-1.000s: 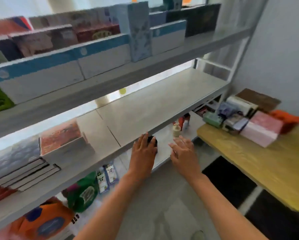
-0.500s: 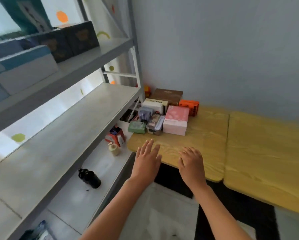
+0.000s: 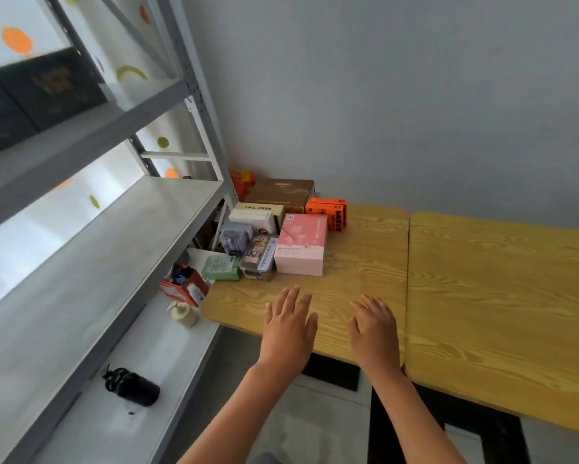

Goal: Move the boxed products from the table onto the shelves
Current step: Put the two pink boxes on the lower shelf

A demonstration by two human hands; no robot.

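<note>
A cluster of boxed products sits at the far left corner of the wooden table (image 3: 482,296): a pink box (image 3: 301,244), a brown box (image 3: 279,192), an orange box (image 3: 328,212), a white box (image 3: 254,214), a green box (image 3: 221,267) and a patterned box (image 3: 259,257). My left hand (image 3: 290,326) and my right hand (image 3: 375,329) hover over the table's near edge, both empty with fingers spread, short of the boxes. The grey metal shelves (image 3: 97,262) stand to the left, with the middle shelf bare here.
Dark boxes (image 3: 40,92) stand on the upper shelf. The lower shelf holds a black bottle (image 3: 132,386), a small cream bottle (image 3: 184,314) and a red carton (image 3: 184,286). A grey wall runs behind the table. A second table panel adjoins on the right.
My view swung right from the shelves to the table. Both empty hands moved away from the shelf and out over the table's near edge, toward the boxes.
</note>
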